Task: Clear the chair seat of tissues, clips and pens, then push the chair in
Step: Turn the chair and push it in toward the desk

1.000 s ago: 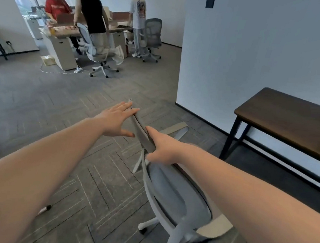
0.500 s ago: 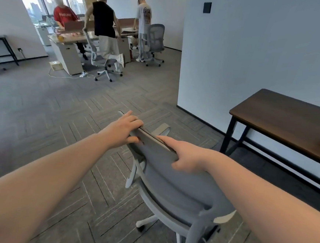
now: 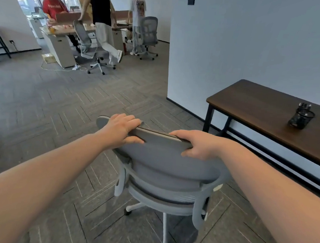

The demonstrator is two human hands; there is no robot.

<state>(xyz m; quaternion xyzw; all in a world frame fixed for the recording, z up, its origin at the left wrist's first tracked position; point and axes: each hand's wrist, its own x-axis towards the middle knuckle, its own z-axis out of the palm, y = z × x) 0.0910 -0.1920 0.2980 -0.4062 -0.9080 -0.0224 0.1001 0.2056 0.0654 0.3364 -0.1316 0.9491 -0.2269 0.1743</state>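
Note:
A grey office chair (image 3: 163, 160) on white castors stands on the carpet in front of me, its back toward me. My left hand (image 3: 121, 130) grips the left end of the backrest's top edge. My right hand (image 3: 197, 145) grips the right end of that edge. The seat is hidden behind the backrest. A dark wooden table (image 3: 266, 118) with black legs stands to the right, against the white wall. A black mesh pen holder (image 3: 301, 118) with pens in it sits on the table.
Grey herringbone carpet (image 3: 50, 112) stretches to the left and ahead. At the back left three people stand around a desk (image 3: 60, 40) with two more office chairs. A white wall corner (image 3: 169, 64) rises just beyond the chair.
The chair has swung round so its backrest now faces me squarely, and it sits nearer the table. Both hands now clasp the top edge. The pen holder has come into view.

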